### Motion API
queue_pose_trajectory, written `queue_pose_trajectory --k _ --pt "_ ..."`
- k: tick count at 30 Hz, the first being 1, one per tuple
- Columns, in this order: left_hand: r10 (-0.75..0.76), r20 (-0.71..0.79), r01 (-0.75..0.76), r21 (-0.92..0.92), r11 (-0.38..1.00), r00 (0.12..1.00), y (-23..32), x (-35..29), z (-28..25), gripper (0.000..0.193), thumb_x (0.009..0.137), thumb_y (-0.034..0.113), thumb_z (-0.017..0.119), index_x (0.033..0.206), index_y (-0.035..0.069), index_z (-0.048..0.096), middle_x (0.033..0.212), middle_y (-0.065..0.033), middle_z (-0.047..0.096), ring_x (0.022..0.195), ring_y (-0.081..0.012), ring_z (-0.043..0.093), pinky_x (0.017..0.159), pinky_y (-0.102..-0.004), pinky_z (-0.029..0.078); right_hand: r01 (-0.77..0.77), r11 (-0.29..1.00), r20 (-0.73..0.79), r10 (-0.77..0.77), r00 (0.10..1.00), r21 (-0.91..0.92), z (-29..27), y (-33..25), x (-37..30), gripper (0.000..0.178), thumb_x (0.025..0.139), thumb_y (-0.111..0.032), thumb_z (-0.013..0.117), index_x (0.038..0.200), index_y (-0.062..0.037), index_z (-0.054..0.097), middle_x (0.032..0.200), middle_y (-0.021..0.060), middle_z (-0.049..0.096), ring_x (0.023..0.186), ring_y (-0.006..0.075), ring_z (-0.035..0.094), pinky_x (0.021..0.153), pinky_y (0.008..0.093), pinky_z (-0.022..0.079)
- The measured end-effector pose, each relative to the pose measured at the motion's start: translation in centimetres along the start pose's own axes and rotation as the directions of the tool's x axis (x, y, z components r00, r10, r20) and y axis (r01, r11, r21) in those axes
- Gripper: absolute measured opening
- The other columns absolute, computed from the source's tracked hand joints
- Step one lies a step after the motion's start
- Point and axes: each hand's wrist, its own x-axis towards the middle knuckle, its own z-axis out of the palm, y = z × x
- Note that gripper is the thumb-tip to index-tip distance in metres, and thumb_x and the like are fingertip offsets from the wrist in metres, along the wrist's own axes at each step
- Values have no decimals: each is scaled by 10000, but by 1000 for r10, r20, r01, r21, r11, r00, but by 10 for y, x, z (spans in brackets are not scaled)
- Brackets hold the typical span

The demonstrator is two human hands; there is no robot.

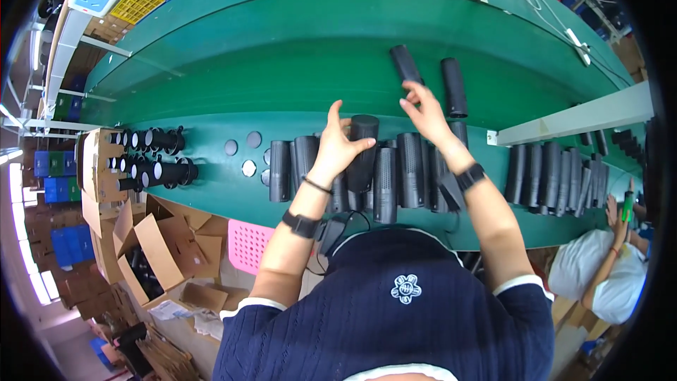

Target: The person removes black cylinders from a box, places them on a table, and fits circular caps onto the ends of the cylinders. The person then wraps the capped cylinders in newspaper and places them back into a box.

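A black cylindrical tube [362, 159] stands upright in front of me. My left hand [340, 144] is round its upper part, thumb across the near side, one finger stretched upward. My right hand [427, 114] is farther forward, thumb and forefinger apart with nothing visible between them. Its fingertips are at the lower end of a tilted black tube [404, 62]; whether they touch it I cannot tell. Another black tube [455, 87] lies right of that hand. Close to my body, several perforated black tubes [385, 183] are in a row, partly hidden by my left hand and right forearm.
Several round discs [253, 139] lie left of the tubes. Black ring-ended parts [166, 171] line the left end of the green table [211, 169]. More black tubes [534, 176] are beyond the white post [571, 114]. A co-worker [599, 268] is at right; opened cartons [159, 247] stand lower left.
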Motion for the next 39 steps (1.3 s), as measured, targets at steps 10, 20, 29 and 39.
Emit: queue_pose_trajectory --k 10,20,29,39 --pt "402 42 -269 -679 683 915 18 -78 -21 790 657 -56 803 1344 17 420 1383 -126 464 1289 -241 445 1081 -386 370 266 845 165 -377 911 464 8 -89 -112 781 700 -148 778 1393 -62 429 1368 162 496 1253 300 490 1028 393 413" --pt "374 -65 -130 -980 149 925 29 -103 -17 458 808 158 690 1193 27 480 1207 -130 496 1231 -247 446 1084 -398 341 559 827 -222 -559 799 -69 15 -118 -135 711 576 -17 744 1264 -77 573 1135 127 546 1059 321 548 913 402 461" --pt "155 -36 -43 -998 42 987 -6 -91 -47 483 973 458 475 1268 76 488 1291 -86 515 1194 -207 462 994 -376 367 507 858 44 -511 858 78 -7 -137 -119 875 677 -122 767 1447 -124 352 1139 155 548 1022 341 567 921 409 455" --pt "-97 -227 146 209 967 969 -105 -40 -59 907 764 414 767 1378 -58 295 1242 -342 478 1132 -463 517 941 -447 452 -80 963 -78 62 995 -257 40 -49 77 662 873 -279 634 1463 -270 333 1017 214 639 912 366 641 857 419 491"
